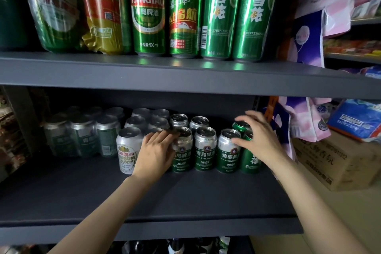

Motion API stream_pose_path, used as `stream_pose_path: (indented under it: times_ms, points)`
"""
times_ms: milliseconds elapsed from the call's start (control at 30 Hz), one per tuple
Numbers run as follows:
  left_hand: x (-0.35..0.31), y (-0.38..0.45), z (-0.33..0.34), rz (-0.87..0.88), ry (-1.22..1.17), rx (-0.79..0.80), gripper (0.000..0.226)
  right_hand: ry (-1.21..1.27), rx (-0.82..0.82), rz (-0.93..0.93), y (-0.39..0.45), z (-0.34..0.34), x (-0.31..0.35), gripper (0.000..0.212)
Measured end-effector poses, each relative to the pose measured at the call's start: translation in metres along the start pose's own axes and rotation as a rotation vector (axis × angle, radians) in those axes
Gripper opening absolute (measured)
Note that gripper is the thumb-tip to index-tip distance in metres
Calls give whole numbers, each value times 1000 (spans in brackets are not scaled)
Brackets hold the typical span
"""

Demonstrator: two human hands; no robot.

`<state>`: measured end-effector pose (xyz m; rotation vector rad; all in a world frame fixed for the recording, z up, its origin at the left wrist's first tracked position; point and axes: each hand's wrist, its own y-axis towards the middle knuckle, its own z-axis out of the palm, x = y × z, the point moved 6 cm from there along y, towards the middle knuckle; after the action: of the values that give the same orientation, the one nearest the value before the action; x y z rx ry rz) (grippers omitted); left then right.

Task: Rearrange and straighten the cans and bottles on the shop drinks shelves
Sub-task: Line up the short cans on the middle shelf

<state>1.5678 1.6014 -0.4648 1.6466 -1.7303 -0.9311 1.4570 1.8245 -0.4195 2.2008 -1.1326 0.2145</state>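
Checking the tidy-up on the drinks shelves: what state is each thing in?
Left hand: on a can top, front row.
Right hand: gripping all-green can.
Tsingtao cans: upright, labels forward.
White can: upright, left of the row.
Tall cans: upright on upper shelf.

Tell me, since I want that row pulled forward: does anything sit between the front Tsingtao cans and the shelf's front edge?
Nothing visible does. The lower shelf is bare in front of the Tsingtao cans; only the forearms cross it. The left hand and right hand rest on cans in the row.
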Motion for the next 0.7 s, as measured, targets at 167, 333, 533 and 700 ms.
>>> stream_pose_path:
  times_ms: [167,333,533,700]
  points:
    - [4,-8,2,17,35,100,53,216,148,-88,54,49,59,29]
    - [7,-8,2,28,21,174,60,117,266,43,97,93,64,36]
    - [5,-10,4,-2,35,156,59,67,281,114,99,102,50,38]
    - [6,-10,2,6,25,178,59,62,217,234,100,101,37,43]
